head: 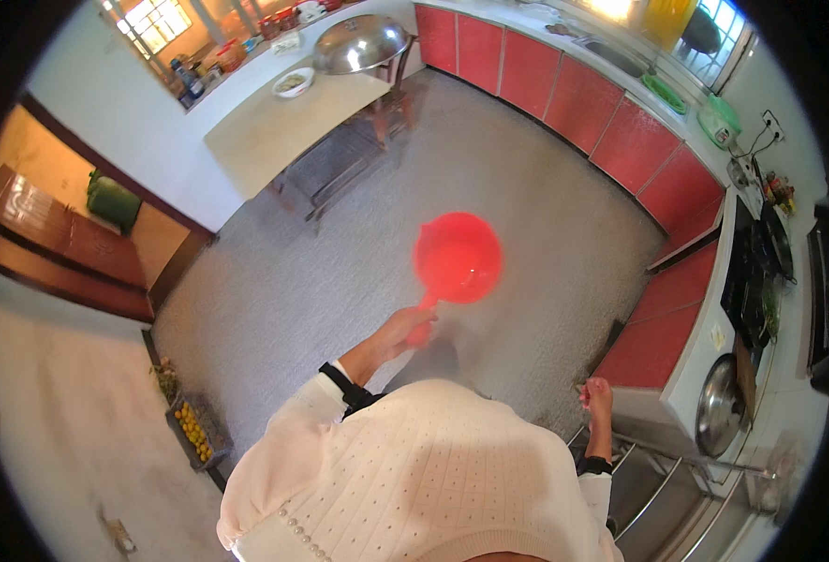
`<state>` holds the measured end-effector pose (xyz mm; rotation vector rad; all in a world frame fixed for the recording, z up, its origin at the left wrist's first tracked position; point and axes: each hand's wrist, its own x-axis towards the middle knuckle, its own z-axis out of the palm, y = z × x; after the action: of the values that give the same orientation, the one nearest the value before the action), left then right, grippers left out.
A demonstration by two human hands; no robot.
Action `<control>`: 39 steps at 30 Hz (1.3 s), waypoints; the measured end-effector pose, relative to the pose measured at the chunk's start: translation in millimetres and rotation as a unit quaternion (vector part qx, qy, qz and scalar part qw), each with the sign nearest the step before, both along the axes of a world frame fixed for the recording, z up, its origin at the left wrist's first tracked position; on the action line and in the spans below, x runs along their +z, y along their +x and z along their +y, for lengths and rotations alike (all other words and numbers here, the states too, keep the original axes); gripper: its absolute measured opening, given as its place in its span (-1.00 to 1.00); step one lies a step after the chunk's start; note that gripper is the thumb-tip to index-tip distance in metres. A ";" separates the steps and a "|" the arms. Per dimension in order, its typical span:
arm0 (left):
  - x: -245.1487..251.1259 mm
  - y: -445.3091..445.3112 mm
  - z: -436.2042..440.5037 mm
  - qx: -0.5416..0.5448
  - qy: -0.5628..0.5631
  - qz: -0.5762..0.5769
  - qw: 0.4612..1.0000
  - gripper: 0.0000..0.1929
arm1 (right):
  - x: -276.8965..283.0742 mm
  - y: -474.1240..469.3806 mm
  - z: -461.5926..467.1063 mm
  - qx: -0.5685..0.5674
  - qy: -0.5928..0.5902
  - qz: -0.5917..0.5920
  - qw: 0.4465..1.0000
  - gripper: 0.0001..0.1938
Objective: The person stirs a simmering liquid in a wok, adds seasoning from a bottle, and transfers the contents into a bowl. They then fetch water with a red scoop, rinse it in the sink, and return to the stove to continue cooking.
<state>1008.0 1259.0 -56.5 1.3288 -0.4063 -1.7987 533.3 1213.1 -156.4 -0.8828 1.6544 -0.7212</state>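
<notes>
My left hand (399,331) grips the handle of a red plastic water ladle (459,256). The ladle's round bowl is held out in front of me above the grey floor, with its open top facing up. A small glint shows inside the bowl, but I cannot tell whether it holds liquid. My right hand (598,395) hangs low at my side with its fingers curled in, and nothing is visible in it. It is nearest to the end of the red-fronted counter (650,355) and a metal rack (643,499).
A table (295,137) at the far left bears a bowl of food (293,83) and a large metal lid (360,43). Along the right run red cabinets (590,105), a sink (615,56) and a black stove (741,274). A crate of yellow fruit (195,432) stands by the left wall.
</notes>
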 end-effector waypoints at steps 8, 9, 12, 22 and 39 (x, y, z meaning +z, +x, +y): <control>-18.2 17.4 -230.0 0.000 -0.010 -0.034 0.999 -0.64 | -3.2 36.3 -216.5 0.023 0.059 -0.003 0.998 -0.88; -15.9 15.7 -262.1 -0.003 0.001 -0.049 0.999 -0.64 | 2.1 35.4 -236.4 0.017 0.090 0.025 0.995 -0.88; -3.0 7.8 -363.9 -0.023 -0.005 -0.013 1.000 -0.65 | 24.4 15.4 -297.6 -0.022 0.061 -0.012 0.998 -0.88; 22.9 -47.9 -684.3 -0.079 -0.046 -0.049 0.995 -0.60 | -0.6 -39.5 -511.4 -0.055 0.119 0.016 0.991 -0.84; 49.7 -70.1 -1072.8 -0.040 -0.045 -0.046 0.997 -0.60 | 86.4 -60.3 -1084.0 0.085 -0.125 0.067 0.986 -0.82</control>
<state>937.9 186.2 -6.8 1.3518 -0.5902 -1.7672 473.0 129.1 -70.0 -1.2599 1.6024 -0.7757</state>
